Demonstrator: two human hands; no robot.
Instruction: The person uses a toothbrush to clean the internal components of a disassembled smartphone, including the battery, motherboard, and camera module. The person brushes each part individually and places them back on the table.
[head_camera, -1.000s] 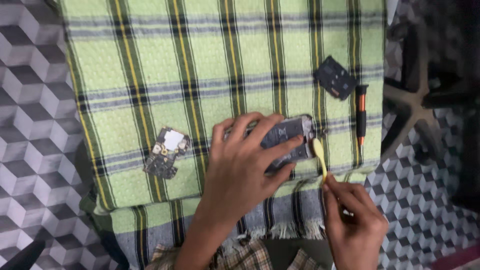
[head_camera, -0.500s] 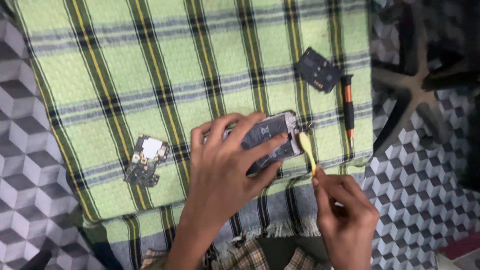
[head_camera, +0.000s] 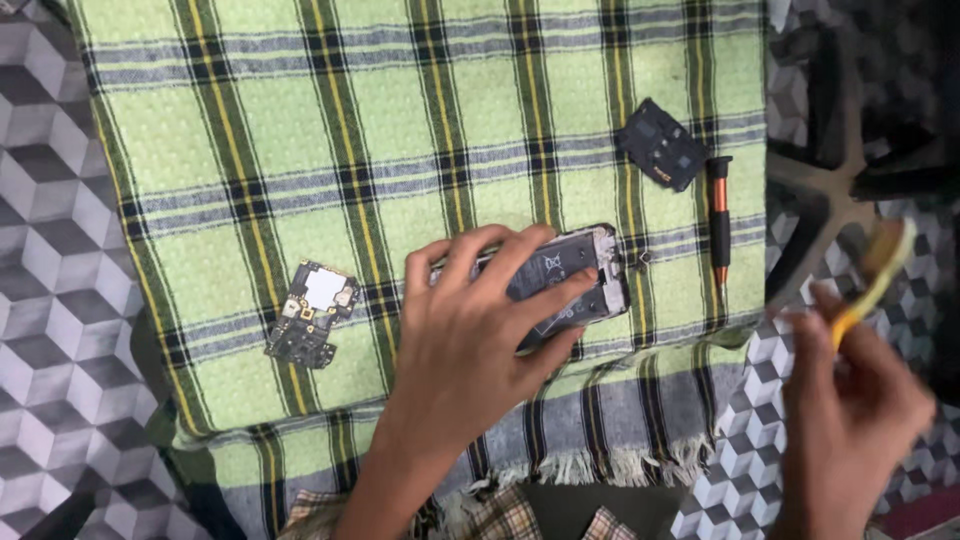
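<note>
My left hand (head_camera: 470, 330) lies over an opened dark phone body (head_camera: 568, 282) on a green plaid cloth (head_camera: 400, 130), its fingers pressing it down. Off the cloth's right edge, my right hand (head_camera: 850, 420) is raised and grips a thin yellow tool (head_camera: 872, 283), blurred by motion. A small circuit board (head_camera: 310, 312) lies left of the phone. A dark cover piece (head_camera: 661, 143) and a black and orange screwdriver (head_camera: 719, 225) lie to the upper right of the phone.
The cloth covers a floor with a grey cube pattern (head_camera: 50, 300). Black chair legs (head_camera: 850, 170) stand at the upper right. A fringed grey band (head_camera: 600, 440) ends the cloth near me.
My right hand has swung the yellow tool away from the phone's right end, out to the right and up. The left hand has stayed on the phone.
</note>
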